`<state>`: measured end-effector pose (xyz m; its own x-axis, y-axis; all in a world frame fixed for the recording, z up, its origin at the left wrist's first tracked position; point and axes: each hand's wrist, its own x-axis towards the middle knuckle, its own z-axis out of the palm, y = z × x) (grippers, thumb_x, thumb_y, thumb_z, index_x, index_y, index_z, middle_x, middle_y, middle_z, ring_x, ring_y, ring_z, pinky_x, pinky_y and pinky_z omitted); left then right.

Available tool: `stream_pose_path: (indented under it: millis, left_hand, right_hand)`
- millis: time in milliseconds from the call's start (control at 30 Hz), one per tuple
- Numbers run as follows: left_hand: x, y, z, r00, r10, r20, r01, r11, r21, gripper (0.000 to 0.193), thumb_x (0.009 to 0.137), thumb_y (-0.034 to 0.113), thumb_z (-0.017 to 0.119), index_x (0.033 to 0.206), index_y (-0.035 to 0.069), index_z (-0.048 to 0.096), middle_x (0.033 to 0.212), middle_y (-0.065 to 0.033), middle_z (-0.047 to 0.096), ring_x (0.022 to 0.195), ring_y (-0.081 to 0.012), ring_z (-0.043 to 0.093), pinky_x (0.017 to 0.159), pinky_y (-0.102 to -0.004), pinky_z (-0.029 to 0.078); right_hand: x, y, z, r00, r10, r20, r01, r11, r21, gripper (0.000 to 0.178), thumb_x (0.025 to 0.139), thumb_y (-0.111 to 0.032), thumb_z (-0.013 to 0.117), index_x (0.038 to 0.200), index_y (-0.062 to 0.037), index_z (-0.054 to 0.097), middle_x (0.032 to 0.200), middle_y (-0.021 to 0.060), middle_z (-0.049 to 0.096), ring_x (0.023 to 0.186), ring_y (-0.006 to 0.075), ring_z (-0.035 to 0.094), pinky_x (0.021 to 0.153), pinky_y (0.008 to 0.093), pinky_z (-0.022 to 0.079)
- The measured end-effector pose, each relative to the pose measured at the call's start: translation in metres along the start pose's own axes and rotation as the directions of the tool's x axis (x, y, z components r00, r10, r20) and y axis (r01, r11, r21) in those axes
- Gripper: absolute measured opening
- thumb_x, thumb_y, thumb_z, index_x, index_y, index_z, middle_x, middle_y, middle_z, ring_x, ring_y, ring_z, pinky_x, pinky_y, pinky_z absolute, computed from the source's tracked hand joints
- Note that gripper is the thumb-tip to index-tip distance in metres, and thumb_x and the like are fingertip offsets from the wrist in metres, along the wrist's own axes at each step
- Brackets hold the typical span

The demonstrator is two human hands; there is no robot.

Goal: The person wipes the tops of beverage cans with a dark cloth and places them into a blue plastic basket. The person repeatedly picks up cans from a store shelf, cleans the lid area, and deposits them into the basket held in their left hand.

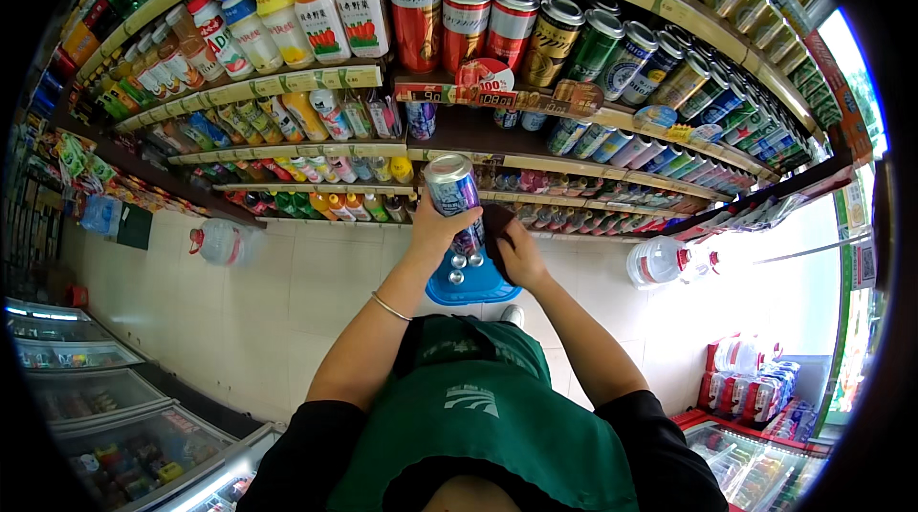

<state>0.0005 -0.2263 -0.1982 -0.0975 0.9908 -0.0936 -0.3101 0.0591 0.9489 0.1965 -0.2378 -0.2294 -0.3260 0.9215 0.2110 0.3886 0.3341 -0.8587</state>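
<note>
My left hand (436, 229) is wrapped round a tall purple-and-blue drink can (452, 187), held slightly tilted with its silver lid up. Beside it, my right hand (522, 256) grips a dark brown cloth (496, 225), which lies close against the can's right side; whether they touch I cannot tell. Below both hands is a blue plastic tub or stool (478, 293), partly covered by my hands, with several silver can tops showing on it. Straight ahead, a shelf holds a similar purple can (421, 120) beside a bare stretch of dark board.
Tall red-and-silver cans (416, 20) and juice bottles (361, 10) line the upper shelves. Large water jugs stand on the tiled floor, one at left (225, 242) and others at right (658, 261). Glass-topped freezers (134, 445) stand behind left; packed drinks (741, 395) are stacked at right.
</note>
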Motion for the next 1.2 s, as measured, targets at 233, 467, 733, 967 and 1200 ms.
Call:
stream_pose_path:
  millis: [233, 467, 733, 967, 1200]
  left_hand:
    - [0.012, -0.068, -0.034, 0.962, 0.259, 0.085, -0.258, 0.765, 0.590, 0.079, 0.057, 0.009, 0.085, 0.128, 0.007, 0.051, 0.122, -0.0158, 0.051, 0.115, -0.0364, 0.049, 0.102, -0.0445, 0.040]
    - [0.000, -0.179, -0.042, 0.977, 0.144, 0.158, -0.213, 0.718, 0.663, 0.074, 0.057, 0.003, 0.081, 0.124, 0.008, 0.053, 0.125, -0.0154, 0.050, 0.117, -0.0366, 0.049, 0.100, -0.0428, 0.044]
    - [-0.041, -0.365, -0.060, 0.997, -0.008, 0.076, -0.055, 0.618, 0.784, 0.102, 0.063, 0.012, 0.085, 0.149, 0.010, 0.031, 0.143, -0.0200, 0.035, 0.124, -0.0389, 0.045, 0.106, -0.0468, 0.039]
    - [-0.054, -0.510, -0.092, 0.781, -0.624, 0.011, 0.584, 0.736, 0.342, 0.076, 0.083, 0.000, 0.059, 0.152, 0.007, 0.027, 0.147, -0.0196, 0.039, 0.127, -0.0366, 0.049, 0.099, -0.0407, 0.048]
    - [-0.035, -0.638, -0.131, 0.705, -0.709, 0.028, 0.633, 0.647, 0.425, 0.065, 0.094, 0.015, 0.055, 0.152, 0.007, 0.028, 0.143, -0.0183, 0.050, 0.131, -0.0332, 0.049, 0.101, -0.0398, 0.047]
  right_hand:
    - [0.059, -0.027, -0.012, 0.963, 0.180, 0.203, -0.113, 0.946, -0.303, 0.074, 0.072, -0.047, 0.077, 0.134, -0.0147, 0.053, 0.115, 0.0201, 0.066, 0.100, 0.0389, 0.065, 0.086, 0.0442, 0.053]
    - [0.036, 0.047, 0.024, 0.837, 0.386, 0.387, -0.085, 0.791, -0.606, 0.082, 0.071, -0.054, 0.074, 0.141, -0.0256, 0.043, 0.103, 0.0130, 0.066, 0.084, 0.0353, 0.068, 0.070, 0.0444, 0.056]
    - [-0.054, 0.207, 0.105, 0.810, 0.474, 0.346, -0.137, 0.726, -0.674, 0.079, 0.071, -0.045, 0.077, 0.139, -0.0215, 0.046, 0.099, 0.0120, 0.066, 0.075, 0.0307, 0.069, 0.062, 0.0415, 0.056]
    - [-0.113, 0.355, 0.180, 0.729, 0.631, 0.265, -0.264, 0.616, -0.742, 0.073, 0.076, -0.042, 0.074, 0.141, -0.0227, 0.046, 0.102, 0.0118, 0.065, 0.076, 0.0287, 0.070, 0.059, 0.0393, 0.056]
    - [-0.174, 0.514, 0.275, 0.730, 0.658, 0.184, -0.333, 0.578, -0.745, 0.065, 0.082, -0.042, 0.068, 0.140, -0.0243, 0.046, 0.105, 0.0119, 0.064, 0.073, 0.0310, 0.069, 0.059, 0.0425, 0.054]
